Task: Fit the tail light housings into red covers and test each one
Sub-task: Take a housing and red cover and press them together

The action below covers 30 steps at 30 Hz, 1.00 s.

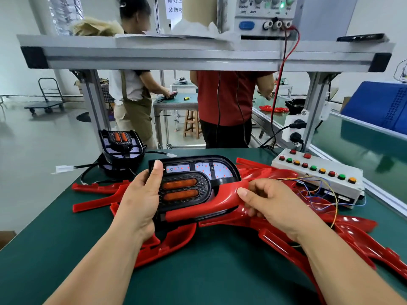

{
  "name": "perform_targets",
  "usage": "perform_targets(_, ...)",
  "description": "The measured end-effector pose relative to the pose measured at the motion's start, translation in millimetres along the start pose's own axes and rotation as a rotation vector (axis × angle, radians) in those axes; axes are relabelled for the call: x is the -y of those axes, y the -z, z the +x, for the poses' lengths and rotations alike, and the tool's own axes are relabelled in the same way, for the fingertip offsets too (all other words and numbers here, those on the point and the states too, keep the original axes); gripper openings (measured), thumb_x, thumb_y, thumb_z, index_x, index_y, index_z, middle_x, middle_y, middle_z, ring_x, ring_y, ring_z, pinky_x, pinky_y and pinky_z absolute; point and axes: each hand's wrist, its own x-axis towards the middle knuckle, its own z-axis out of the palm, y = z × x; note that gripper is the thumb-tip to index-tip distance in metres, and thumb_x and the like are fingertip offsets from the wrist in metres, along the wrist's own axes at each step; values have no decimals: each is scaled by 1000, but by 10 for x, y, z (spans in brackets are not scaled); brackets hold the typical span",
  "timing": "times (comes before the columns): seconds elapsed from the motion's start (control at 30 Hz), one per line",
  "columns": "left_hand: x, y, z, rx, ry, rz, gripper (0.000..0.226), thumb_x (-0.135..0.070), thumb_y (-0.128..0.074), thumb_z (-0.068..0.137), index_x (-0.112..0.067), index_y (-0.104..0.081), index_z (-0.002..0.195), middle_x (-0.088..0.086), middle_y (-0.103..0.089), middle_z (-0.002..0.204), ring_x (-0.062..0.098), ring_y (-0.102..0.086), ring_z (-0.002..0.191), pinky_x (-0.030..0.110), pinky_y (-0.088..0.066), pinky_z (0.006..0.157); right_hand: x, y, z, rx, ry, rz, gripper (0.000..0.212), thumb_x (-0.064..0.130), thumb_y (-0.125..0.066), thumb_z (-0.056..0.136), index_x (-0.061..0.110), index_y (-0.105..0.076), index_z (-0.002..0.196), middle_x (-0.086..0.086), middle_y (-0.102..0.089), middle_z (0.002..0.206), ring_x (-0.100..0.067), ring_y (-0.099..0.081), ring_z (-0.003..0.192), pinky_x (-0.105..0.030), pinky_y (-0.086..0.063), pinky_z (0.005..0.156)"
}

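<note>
Holding the housing (179,183) up over the table (198,278) with both hands, I had it lying flat, amber bars facing me. My left hand (143,194) gripped its left end, thumb pressed on the top edge and fingers curled round underneath. My right hand (268,203) pinched the cover (224,198) by its curved arm, thumb on top and fingers tucked below. That cover ran along the housing's near edge and up round its right side, touching it there. Honestly couldn't tell whether it was fully seated or just resting against it. Little red dots showed on the white panels at the housing's far side.

Right under all that was the pile (176,241) of loose red covers, spread across the green mat from left to right and overlapping each other. Back left, near the table's far edge, stood a stack (121,150) of other housings with their leads and white plugs trailing onto the mat. On the right sat the button box (317,170), a row of red, green and yellow buttons on top, with thin coloured wires (330,194) looping from it over the covers. Up on the shelf (154,56) was the power supply (264,18), green light on, red and black leads hanging down. Two people stood at benches beyond.
</note>
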Motion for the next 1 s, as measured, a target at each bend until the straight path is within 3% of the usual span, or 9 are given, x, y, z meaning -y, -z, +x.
perform_targets(0.07,-11,0,-7,7,-4,-14,47,-51,-52,93,-10,-68,109,19,-75,93,37,-74,78,44,-59,55,8,-2,-7,-11,71,-14,19,24,-68,89,9,-62,79,-3,-56,69,-14,-54,63,-29,-48,63)
perform_targets(0.27,12,0,-12,13,-12,3,51,-53,-55,90,-10,-64,117,19,-75,97,39,-73,82,47,-59,60,-33,-76,9,-78,68,-22,15,24,-77,81,21,-64,89,-2,-62,75,-11,-54,66,-31,-48,69)
perform_targets(0.43,26,-21,-22,1,-47,-1,51,-54,-58,87,-11,-65,114,17,-75,97,38,-74,82,46,-59,60,-22,-68,-5,-27,47,78,27,16,-76,81,38,-62,89,6,-56,78,-8,-52,61,-21,-46,61)
perform_targets(0.53,46,-43,-37,-1,-65,1,49,-52,-60,85,-10,-65,111,17,-75,97,36,-74,82,44,-59,61,-4,-123,-14,-28,-1,195,21,15,-75,82,29,-60,85,6,-60,90,-11,-57,63,-24,-52,61)
perform_targets(0.63,36,-61,-56,11,-77,-8,49,-51,-60,86,-10,-64,112,16,-75,98,36,-74,83,45,-59,61,5,-169,-2,-34,-114,410,35,9,-74,81,24,-49,99,-5,-65,95,-18,-65,70,-33,-57,62)
perform_targets(0.7,7,-82,-71,44,-89,-31,50,-51,-58,87,-9,-63,115,19,-74,99,38,-73,84,46,-59,62,30,-152,14,42,-210,648,45,9,-77,71,23,-55,108,-4,-71,87,-17,-68,71,-31,-56,59)
perform_targets(0.8,-7,-121,-113,107,-92,-58,53,-50,-57,86,-7,-61,117,23,-73,99,42,-72,83,47,-59,62,41,-126,31,197,-261,799,27,15,-73,66,19,-74,93,-7,-73,87,-20,-68,75,-34,-57,69)
perform_targets(0.9,-3,-160,-136,191,-64,-49,59,-49,-60,82,-7,-58,124,26,-71,105,44,-70,92,49,-59,70,24,-107,56,199,-209,892,20,10,-67,70,13,-77,86,-14,-74,89,-24,-71,75,-38,-59,66)
perform_targets(1.0,30,-108,-134,329,-92,99,60,-38,-73,81,-18,-50,132,13,-69,120,31,-67,111,44,-55,91,35,-92,72,124,-161,934,26,6,-65,71,6,-70,96,-16,-73,86,-24,-71,70,-39,-60,62)
